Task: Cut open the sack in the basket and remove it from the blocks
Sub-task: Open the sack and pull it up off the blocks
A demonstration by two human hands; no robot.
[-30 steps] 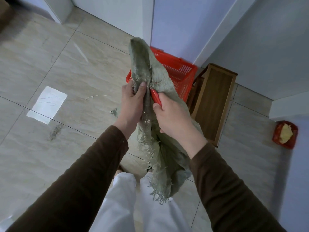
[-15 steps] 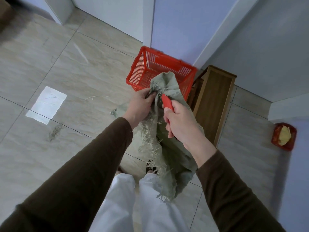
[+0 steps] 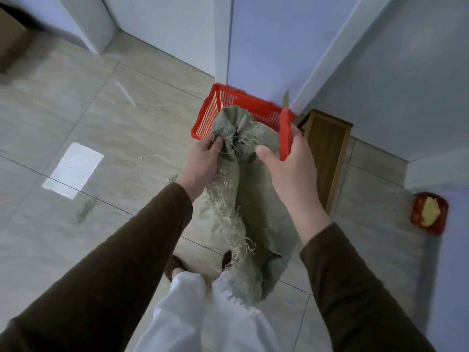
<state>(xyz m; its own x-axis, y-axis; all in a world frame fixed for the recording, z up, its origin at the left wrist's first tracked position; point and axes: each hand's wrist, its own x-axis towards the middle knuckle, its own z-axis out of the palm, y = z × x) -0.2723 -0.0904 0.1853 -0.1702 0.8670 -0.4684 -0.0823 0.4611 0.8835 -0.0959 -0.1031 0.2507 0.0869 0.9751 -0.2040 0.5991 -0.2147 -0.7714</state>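
A grey-green woven sack (image 3: pixel 251 214) with frayed edges hangs in front of my legs. My left hand (image 3: pixel 203 161) grips its bunched upper end at the near rim of the red plastic basket (image 3: pixel 210 115). My right hand (image 3: pixel 291 163) has come off the sack and holds a red-handled knife (image 3: pixel 285 133), blade pointing up and away. The sack's top hides most of the basket's inside, and no blocks show.
A wooden box (image 3: pixel 327 153) stands on the floor right of the basket, against the wall. A white paper sheet (image 3: pixel 73 170) lies on the tiles at the left. A small red dish (image 3: pixel 429 212) sits at the far right. Walls close in behind the basket.
The sack's top has dropped from above the basket down to its near rim. My right hand let go of the sack and swung right, the knife blade now showing.
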